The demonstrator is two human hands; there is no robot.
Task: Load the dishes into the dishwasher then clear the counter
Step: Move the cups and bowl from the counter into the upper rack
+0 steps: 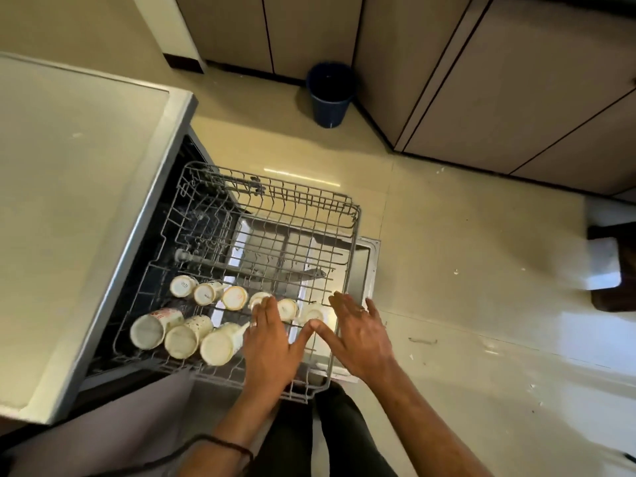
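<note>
The dishwasher's grey wire upper rack [354,215] is pulled out over the open door [370,266]. Several white cups lie upside down or on their sides in two rows along its near side, among them a cup with red print [156,327] at the left and a small cup [182,285] in the back row. My left hand [270,346] hovers flat over the rack's near right part, fingers spread, holding nothing. My right hand [358,335] is spread flat over the rack's right edge, also empty. The two thumbs nearly touch above a half-hidden cup [315,313].
The pale counter [69,201] fills the left, above the dishwasher. A dark blue bin [330,94] stands on the tiled floor by beige cabinets [499,80]. A dark wooden object [612,266] sits at the right edge. My legs are below the rack.
</note>
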